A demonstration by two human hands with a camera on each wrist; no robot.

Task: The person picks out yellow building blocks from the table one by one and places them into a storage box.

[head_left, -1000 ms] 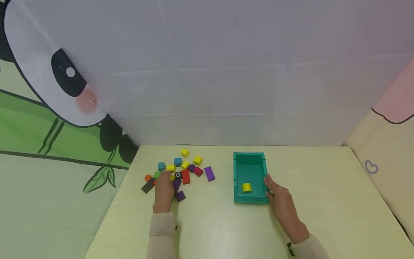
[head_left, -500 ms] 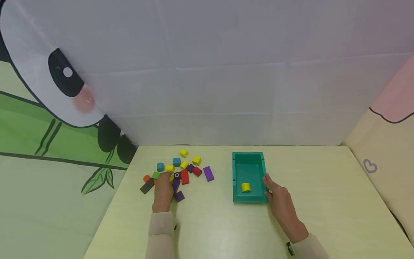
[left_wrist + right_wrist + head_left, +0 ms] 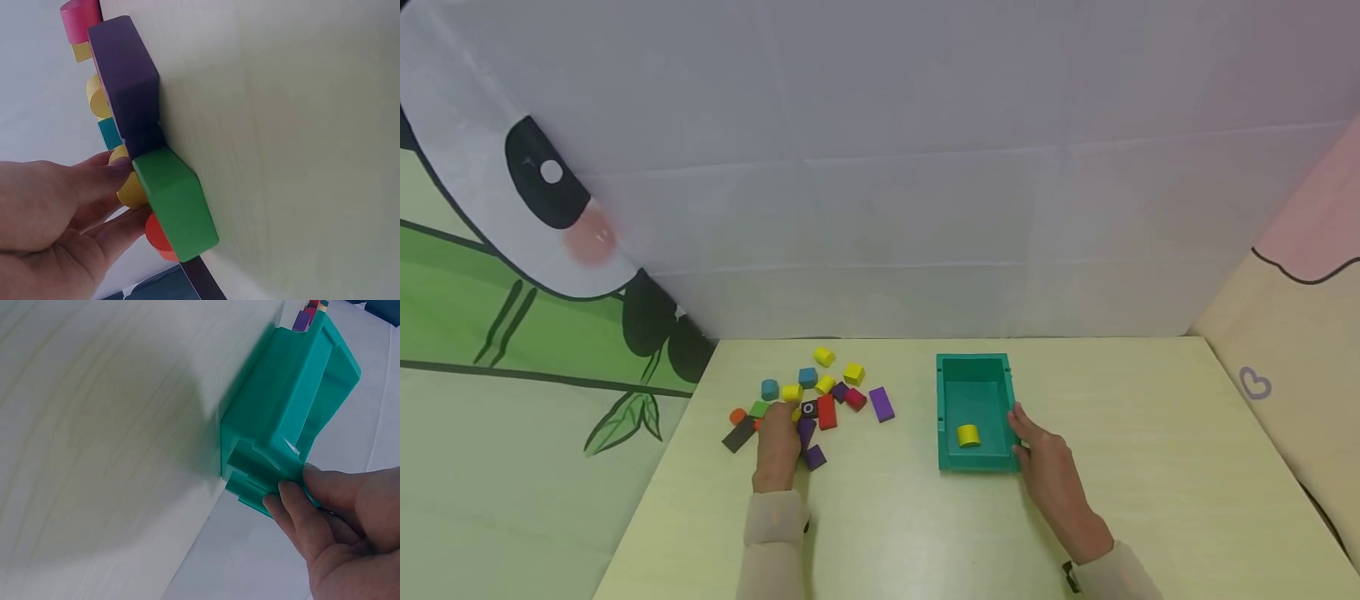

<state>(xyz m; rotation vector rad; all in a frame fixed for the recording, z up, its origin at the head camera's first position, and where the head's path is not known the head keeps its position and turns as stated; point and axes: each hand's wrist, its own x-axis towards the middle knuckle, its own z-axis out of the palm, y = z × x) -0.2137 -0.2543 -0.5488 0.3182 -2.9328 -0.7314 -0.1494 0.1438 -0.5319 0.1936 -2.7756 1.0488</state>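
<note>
On the left of the table my left hand (image 3: 777, 448) reaches into a scatter of colored blocks. Its thumb and fingers pinch a yellow rounded block (image 3: 130, 190), partly covered by the fingertips. A green block (image 3: 178, 203) and a purple block (image 3: 125, 72) stand close beside it, with an orange-red round block (image 3: 159, 237) under the fingers. To the right, my right hand (image 3: 1054, 479) grips the right wall of a teal plastic bin (image 3: 976, 463), thumb and fingers on its rim. Inside the bin lies a yellow cylinder block (image 3: 968, 435).
Around the left hand lie a red block (image 3: 827, 412), a light purple block (image 3: 882, 404), a dark grey block (image 3: 740, 434), blue blocks and several yellow ones. A cloth backdrop (image 3: 880, 208) rises behind the table's far edge. The pale tabletop (image 3: 880, 525) stretches between the hands.
The head view has shifted slightly, moving the scene a little left. Both hands keep their places, the left among the blocks and the right at the bin.
</note>
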